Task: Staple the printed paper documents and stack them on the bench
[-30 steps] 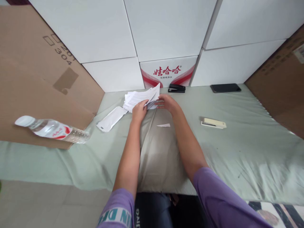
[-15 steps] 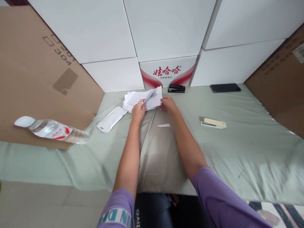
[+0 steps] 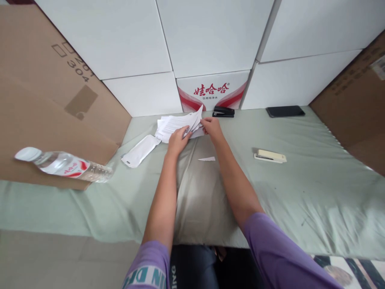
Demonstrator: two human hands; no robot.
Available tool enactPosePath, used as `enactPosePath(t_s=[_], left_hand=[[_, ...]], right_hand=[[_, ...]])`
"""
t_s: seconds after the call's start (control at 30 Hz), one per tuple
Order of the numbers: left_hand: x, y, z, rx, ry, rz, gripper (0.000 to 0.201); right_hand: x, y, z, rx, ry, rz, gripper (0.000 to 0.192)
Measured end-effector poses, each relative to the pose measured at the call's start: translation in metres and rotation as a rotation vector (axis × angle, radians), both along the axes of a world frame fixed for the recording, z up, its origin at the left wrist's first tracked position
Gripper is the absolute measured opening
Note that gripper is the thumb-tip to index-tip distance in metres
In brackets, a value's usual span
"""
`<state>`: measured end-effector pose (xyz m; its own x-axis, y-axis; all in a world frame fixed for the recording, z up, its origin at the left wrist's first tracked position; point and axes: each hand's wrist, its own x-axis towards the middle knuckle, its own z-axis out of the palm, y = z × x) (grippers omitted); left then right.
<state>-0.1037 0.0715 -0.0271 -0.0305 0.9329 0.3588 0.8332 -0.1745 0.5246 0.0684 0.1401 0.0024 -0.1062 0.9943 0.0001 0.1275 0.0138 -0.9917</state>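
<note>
A stack of printed paper sheets lies near the back of the cloth-covered surface, its right-hand sheets lifted and curled. My left hand rests on the stack's front part, fingers stretched out over the pages. At the right edge, my right hand pinches the raised sheets between thumb and fingers. Left of the stack, touching or nearly touching it, is a flat white packet. A small torn scrap of paper lies between my forearms. Behind my right hand stands a black stapler.
A cream stapler and a black phone lie to the right. At left a water bottle appears tilted beside a brown cardboard box. White boxes wall off the back; another brown box stands right.
My right hand has moved slightly up and left, lifting and bending the sheets' right edge. My left hand has shifted from gripping a raised sheet to lying over the pages.
</note>
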Motion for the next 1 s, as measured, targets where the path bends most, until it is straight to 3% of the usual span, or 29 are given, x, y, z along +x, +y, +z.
enactPosePath(t_s=[0.1,0.2,0.4,0.47,0.6,0.77,0.87,1.0], left_hand=[[0.000,0.001,-0.002,-0.005,0.036,0.003,0.048],[-0.004,0.003,-0.005,0.003,0.058,0.027,0.043],[-0.005,0.005,-0.003,0.042,0.126,0.010,0.050],[0.002,0.005,0.000,0.062,0.154,-0.051,0.051],[0.016,0.003,0.004,0.084,0.190,-0.139,0.050],[0.017,-0.001,0.004,0.079,0.157,-0.174,0.042],[0.006,-0.002,0.005,0.091,0.111,-0.177,0.046],[-0.009,0.000,0.005,0.074,0.060,-0.037,0.052]], right_hand=[[-0.001,-0.006,0.006,-0.139,0.198,0.068,0.013],[0.001,-0.008,0.014,-0.243,0.254,0.157,0.008],[0.003,-0.007,0.021,-0.429,0.255,0.146,0.044],[0.003,-0.008,0.020,-0.426,0.288,0.181,0.042],[0.007,-0.011,0.018,-0.381,0.286,0.169,0.010],[0.009,-0.009,0.015,-0.362,0.190,0.155,0.016],[0.004,-0.006,0.007,-0.296,0.125,0.048,0.012],[-0.002,-0.002,-0.002,-0.230,0.064,-0.078,0.021]])
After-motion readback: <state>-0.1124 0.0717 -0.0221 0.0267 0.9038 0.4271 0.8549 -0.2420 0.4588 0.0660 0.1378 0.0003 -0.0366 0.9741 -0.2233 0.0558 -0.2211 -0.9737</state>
